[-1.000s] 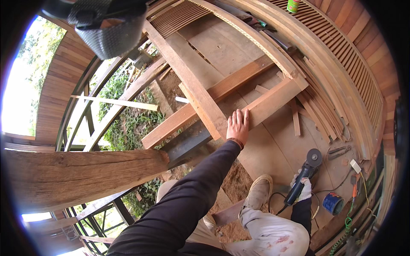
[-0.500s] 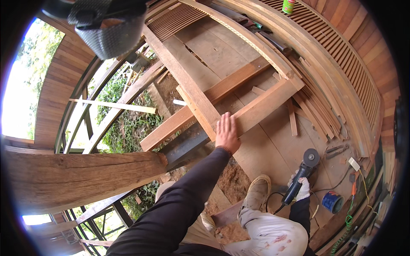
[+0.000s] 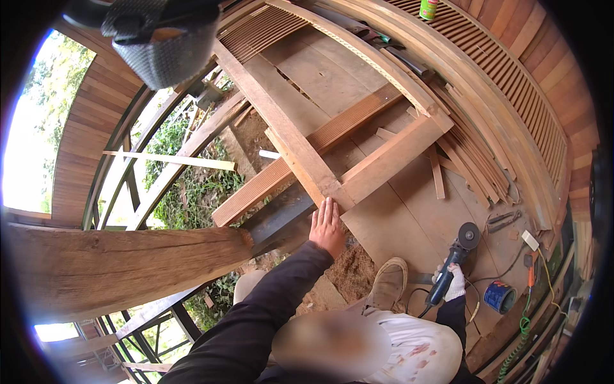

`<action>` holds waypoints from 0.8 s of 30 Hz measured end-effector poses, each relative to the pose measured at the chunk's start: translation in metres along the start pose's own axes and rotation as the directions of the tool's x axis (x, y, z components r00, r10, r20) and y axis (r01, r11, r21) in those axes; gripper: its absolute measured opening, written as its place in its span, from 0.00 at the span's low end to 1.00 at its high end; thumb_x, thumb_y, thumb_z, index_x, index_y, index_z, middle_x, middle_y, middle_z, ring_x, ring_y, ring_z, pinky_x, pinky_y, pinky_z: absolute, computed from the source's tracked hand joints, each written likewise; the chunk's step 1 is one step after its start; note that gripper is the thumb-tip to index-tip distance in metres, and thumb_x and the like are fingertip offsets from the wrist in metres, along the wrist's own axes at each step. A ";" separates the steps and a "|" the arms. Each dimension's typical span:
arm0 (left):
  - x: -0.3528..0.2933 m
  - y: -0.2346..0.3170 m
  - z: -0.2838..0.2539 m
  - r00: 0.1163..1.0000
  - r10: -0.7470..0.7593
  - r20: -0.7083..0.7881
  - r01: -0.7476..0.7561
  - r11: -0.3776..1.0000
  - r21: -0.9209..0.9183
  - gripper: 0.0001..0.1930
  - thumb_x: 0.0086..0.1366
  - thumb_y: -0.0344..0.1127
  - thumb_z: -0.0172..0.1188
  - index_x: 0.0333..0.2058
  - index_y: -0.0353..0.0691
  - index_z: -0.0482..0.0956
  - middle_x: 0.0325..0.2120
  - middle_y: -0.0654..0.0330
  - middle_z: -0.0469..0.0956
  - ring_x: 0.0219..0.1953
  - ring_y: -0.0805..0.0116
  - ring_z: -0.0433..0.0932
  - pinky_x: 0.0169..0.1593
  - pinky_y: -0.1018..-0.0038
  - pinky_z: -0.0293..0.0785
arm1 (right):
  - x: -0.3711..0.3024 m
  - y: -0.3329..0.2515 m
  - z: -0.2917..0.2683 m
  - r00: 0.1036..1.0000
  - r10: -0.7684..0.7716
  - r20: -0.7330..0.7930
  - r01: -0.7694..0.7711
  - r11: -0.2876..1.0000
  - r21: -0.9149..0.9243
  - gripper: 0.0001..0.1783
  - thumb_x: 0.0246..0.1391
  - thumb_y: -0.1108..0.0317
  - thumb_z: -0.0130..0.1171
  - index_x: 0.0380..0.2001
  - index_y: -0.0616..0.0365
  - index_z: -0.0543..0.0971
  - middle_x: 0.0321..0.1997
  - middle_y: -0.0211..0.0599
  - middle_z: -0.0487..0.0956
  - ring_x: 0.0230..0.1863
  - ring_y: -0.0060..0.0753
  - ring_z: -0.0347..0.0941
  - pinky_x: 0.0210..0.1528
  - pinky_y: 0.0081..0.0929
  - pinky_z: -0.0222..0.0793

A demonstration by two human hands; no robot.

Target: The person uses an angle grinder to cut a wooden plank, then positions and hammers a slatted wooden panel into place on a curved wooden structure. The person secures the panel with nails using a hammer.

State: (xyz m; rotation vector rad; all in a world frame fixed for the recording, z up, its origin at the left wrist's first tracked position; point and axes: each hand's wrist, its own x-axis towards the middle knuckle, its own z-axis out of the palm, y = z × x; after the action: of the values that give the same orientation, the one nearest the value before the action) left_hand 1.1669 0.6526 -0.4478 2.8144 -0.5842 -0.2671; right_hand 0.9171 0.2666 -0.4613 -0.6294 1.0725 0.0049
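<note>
Resting at the near corner of the wooden frame point(image 3: 395, 158), your bare left hand point(image 3: 327, 229) has its fingers stretched out nearly straight, close together, gripping nothing. Your right hand point(image 3: 455, 283), in a pale glove, is wrapped around the body of a dark grinder point(image 3: 453, 257), its round disc pointing away from you on the right.

The frame lies in the middle of the scene, reaching from your left hand to the far side. It is reddish brown, with a straight left rail, a curved right rail, a plain near crosspiece and thin slats at its far end. A grooved board point(image 3: 256, 191) crosses beneath it.

Under the right part are dusty, flat boards point(image 3: 412, 224); to the left, grass point(image 3: 192, 185) shows beside a thick wooden post point(image 3: 128, 269). On the right you have a pile of thin wood strips point(image 3: 476, 157), pliers point(image 3: 504, 221) and a blue can point(image 3: 499, 297) lying on its side. A green can point(image 3: 428, 9) stands at the far right by a curved, slatted panel point(image 3: 486, 70).
</note>
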 end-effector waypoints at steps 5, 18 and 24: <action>0.018 -0.014 -0.002 0.976 -0.215 -0.024 0.199 0.936 -0.291 0.47 0.58 0.37 0.65 0.72 0.28 0.51 0.75 0.41 0.50 0.78 0.45 0.47 0.75 0.50 0.51 | -0.014 -0.006 0.019 0.990 -0.115 -0.077 0.091 0.960 -0.265 0.13 0.50 0.71 0.60 0.40 0.54 0.71 0.29 0.37 0.76 0.26 0.37 0.77 0.28 0.36 0.79; 0.042 -0.024 -0.021 0.807 -0.562 0.182 0.223 0.004 -0.975 0.23 0.60 0.20 0.53 0.54 0.32 0.81 0.38 0.60 0.84 0.39 0.72 0.79 0.47 0.75 0.74 | 0.004 0.017 0.029 0.961 -0.242 -0.137 0.136 0.840 -0.526 0.11 0.55 0.70 0.63 0.38 0.55 0.71 0.22 0.33 0.73 0.16 0.34 0.71 0.18 0.36 0.71; 0.075 -0.038 0.011 0.766 -0.632 0.122 0.478 0.431 -0.765 0.12 0.66 0.34 0.65 0.45 0.34 0.87 0.35 0.56 0.88 0.38 0.69 0.86 0.44 0.69 0.81 | 0.004 -0.010 -0.005 0.918 -0.346 -0.193 0.117 0.701 -0.703 0.06 0.50 0.73 0.68 0.29 0.58 0.78 0.24 0.34 0.79 0.20 0.32 0.78 0.22 0.34 0.76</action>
State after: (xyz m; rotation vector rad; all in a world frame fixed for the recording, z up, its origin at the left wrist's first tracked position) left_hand 1.2459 0.6537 -0.4781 2.0180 0.4844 -0.2769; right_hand 0.9182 0.2552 -0.4611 -1.4871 1.2907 0.0837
